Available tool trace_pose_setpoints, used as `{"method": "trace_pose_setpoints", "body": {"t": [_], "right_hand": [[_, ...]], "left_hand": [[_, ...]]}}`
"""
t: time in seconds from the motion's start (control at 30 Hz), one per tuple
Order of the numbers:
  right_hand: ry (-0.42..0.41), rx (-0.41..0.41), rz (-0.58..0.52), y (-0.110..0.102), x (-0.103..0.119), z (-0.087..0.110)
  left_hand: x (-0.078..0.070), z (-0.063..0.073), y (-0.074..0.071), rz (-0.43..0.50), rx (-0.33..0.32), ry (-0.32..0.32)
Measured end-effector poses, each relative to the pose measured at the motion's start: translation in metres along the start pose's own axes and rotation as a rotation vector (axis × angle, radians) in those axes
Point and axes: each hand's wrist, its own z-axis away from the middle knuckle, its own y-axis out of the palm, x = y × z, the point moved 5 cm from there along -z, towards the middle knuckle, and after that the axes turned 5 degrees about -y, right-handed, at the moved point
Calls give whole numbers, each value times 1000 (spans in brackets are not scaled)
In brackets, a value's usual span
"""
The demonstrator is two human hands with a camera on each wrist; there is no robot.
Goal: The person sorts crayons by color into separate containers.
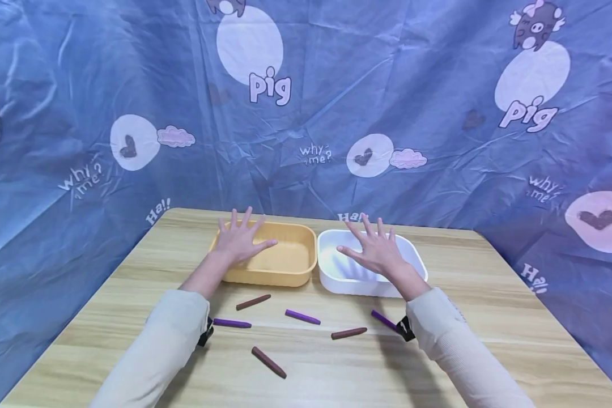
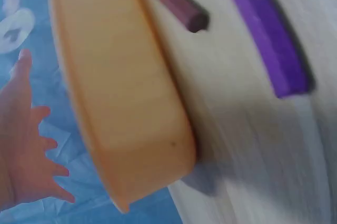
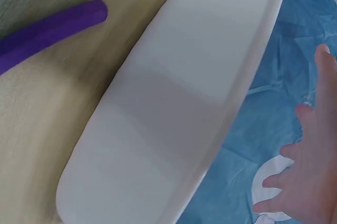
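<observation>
With its fingers spread wide, my left hand (image 1: 237, 243) hovers over the left part of a yellow-orange plastic bin (image 1: 270, 277). Over a white plastic bin (image 1: 357, 287) to its right, my right hand (image 1: 377, 250) is spread the same way. Neither hand holds anything. In front of the bins lie three brown crayons (image 1: 268, 362) and three purple crayons (image 1: 303, 317), scattered singly. One purple crayon (image 2: 268, 40) shows large in the left wrist view, beside a brown crayon (image 2: 176, 3). Another purple crayon (image 3: 52, 33) lies near the white bin in the right wrist view.
Everything stands on a light wood-grain table (image 1: 316, 379). A blue printed cloth (image 1: 306, 113) hangs behind it and along both sides. The two bins stand side by side near the table's back edge. Dark wrist straps (image 1: 406, 328) show below the sleeves.
</observation>
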Motion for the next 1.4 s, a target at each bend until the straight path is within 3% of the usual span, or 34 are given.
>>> {"method": "trace_pose_setpoints", "body": {"t": [0.27, 0.53, 0.73, 0.93, 1.1, 1.4], "right_hand": [[-69, -44, 20, -7, 25, 9], [-182, -111, 54, -5, 62, 28], [-268, -118, 52, 6, 95, 50], [-346, -79, -83, 17, 126, 71], [-395, -55, -208, 24, 150, 85], [-356, 92, -245, 40, 179, 99]], "left_hand": [[27, 2, -19, 255, -13, -82], [63, 11, -15, 619, -59, -78], [84, 23, 0, 908, 39, -133], [96, 29, 17, 1122, 128, -179], [102, 32, 28, 1255, 187, -187], [105, 35, 37, 1352, 228, -160]]}}
